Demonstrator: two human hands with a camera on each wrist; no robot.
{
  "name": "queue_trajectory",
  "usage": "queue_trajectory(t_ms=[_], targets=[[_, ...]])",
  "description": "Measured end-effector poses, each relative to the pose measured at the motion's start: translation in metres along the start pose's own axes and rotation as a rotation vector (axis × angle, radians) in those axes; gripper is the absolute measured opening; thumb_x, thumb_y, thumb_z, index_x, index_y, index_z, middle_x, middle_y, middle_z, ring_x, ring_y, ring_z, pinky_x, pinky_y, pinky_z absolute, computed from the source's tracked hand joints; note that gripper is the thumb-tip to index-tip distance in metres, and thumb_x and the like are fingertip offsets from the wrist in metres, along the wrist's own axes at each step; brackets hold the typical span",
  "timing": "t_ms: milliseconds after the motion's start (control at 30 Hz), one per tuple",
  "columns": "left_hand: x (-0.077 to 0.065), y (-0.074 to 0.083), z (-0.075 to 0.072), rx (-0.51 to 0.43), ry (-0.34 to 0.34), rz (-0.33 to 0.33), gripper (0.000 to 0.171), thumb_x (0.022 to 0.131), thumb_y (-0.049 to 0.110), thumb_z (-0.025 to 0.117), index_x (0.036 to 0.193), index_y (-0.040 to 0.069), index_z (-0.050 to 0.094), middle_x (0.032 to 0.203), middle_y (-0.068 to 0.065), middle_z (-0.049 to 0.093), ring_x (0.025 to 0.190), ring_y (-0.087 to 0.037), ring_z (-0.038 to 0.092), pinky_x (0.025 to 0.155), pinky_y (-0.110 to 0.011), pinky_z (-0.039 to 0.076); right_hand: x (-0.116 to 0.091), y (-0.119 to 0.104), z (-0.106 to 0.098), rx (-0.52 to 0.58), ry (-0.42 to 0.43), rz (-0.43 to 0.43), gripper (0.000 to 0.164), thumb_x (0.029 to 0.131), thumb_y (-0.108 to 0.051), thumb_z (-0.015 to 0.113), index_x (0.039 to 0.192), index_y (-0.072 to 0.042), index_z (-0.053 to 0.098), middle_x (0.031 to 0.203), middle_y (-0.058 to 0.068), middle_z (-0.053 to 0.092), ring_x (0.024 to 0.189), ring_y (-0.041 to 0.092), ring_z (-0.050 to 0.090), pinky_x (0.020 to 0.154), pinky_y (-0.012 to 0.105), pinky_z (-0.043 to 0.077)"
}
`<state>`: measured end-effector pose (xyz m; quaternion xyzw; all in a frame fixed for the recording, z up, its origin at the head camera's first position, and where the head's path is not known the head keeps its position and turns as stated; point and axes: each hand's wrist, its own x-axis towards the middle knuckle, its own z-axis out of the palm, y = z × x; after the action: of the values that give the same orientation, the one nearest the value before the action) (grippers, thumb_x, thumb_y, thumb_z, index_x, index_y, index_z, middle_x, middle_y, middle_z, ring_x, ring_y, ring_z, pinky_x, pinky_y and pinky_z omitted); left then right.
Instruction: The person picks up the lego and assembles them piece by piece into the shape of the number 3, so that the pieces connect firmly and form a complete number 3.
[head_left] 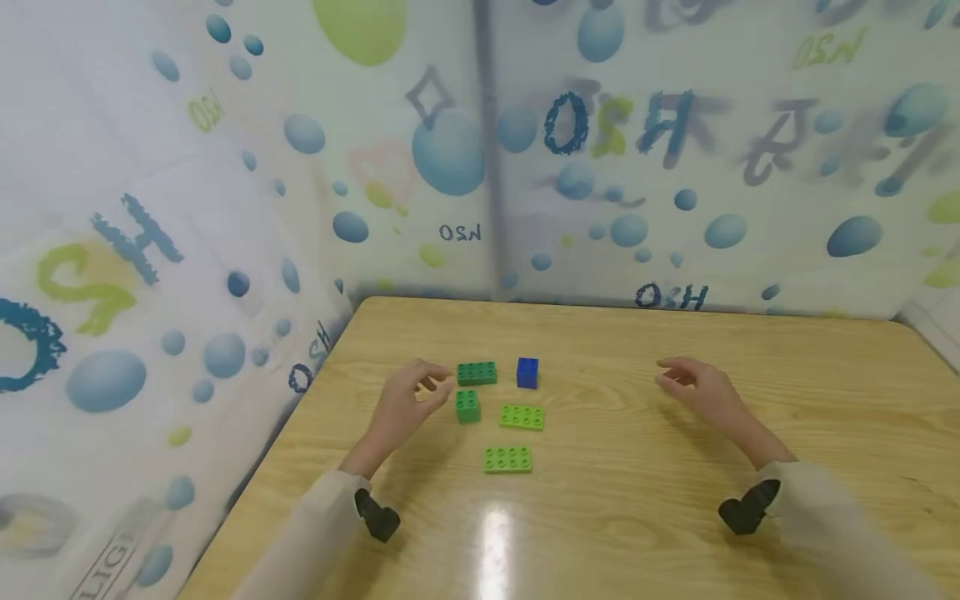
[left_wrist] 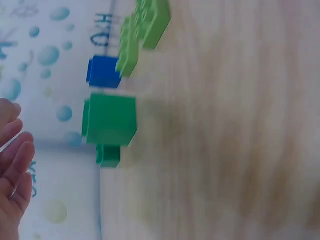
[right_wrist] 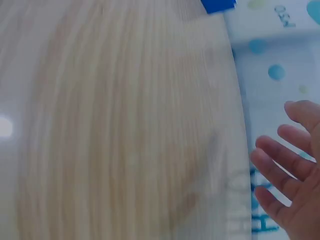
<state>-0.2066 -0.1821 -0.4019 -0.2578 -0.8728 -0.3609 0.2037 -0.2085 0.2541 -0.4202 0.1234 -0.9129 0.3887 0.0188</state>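
My left hand hovers just left of the bricks, fingers loosely bent and holding nothing. Closest to its fingertips are a dark green flat brick and a taller green brick in front of it. A small blue brick stands to the right of the dark green one. Two lime green flat bricks lie nearer to me, one lime brick behind the other lime brick. Well to the right, my right hand is held over the table with relaxed, spread fingers and nothing in them.
The wooden table carries the bricks on its left half. A wall covering printed with blue and green dots stands along the back and left edges. Black straps with a small camera sit on both wrists.
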Motion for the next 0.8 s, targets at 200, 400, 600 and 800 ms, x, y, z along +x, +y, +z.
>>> queue_trajectory(t_ms=[200, 400, 600, 800], targets=[[-0.019, 0.020, 0.011, -0.140, -0.150, -0.152, 0.017, 0.083, 0.016, 0.069, 0.097, 0.008, 0.066, 0.092, 0.001, 0.064, 0.073, -0.011, 0.058, 0.064, -0.028, 0.047, 0.012, -0.020, 0.040, 0.106, -0.066, -0.051, 0.040, 0.093, -0.025, 0.055, 0.120, 0.003, 0.055, 0.101, 0.014, 0.062, 0.090, 0.027, 0.058, 0.076, 0.041, 0.049], [-0.034, 0.028, 0.023, -0.248, -0.326, -0.248, 0.021, 0.083, 0.014, 0.068, 0.101, 0.003, 0.065, 0.095, -0.007, 0.064, 0.077, -0.015, 0.060, 0.067, -0.027, 0.049, 0.021, -0.035, 0.069, 0.176, -0.114, -0.073, 0.036, 0.092, -0.021, 0.057, 0.118, 0.003, 0.057, 0.102, 0.013, 0.062, 0.093, 0.027, 0.058, 0.080, 0.042, 0.048], [-0.044, 0.030, 0.035, -0.276, -0.453, -0.333, 0.032, 0.080, 0.015, 0.071, 0.109, 0.005, 0.061, 0.096, -0.003, 0.062, 0.085, -0.015, 0.058, 0.074, -0.027, 0.049, 0.032, -0.043, 0.084, 0.232, -0.131, -0.066, 0.037, 0.091, -0.023, 0.057, 0.120, 0.001, 0.057, 0.104, 0.013, 0.062, 0.095, 0.027, 0.057, 0.081, 0.043, 0.047], [-0.048, 0.033, 0.041, -0.274, -0.477, -0.365, 0.037, 0.076, 0.017, 0.074, 0.108, 0.006, 0.060, 0.098, -0.001, 0.060, 0.089, -0.016, 0.056, 0.078, -0.028, 0.047, 0.045, -0.043, 0.092, 0.273, -0.119, -0.036, 0.038, 0.091, -0.023, 0.059, 0.119, 0.002, 0.057, 0.101, 0.013, 0.062, 0.092, 0.025, 0.057, 0.076, 0.037, 0.048]])
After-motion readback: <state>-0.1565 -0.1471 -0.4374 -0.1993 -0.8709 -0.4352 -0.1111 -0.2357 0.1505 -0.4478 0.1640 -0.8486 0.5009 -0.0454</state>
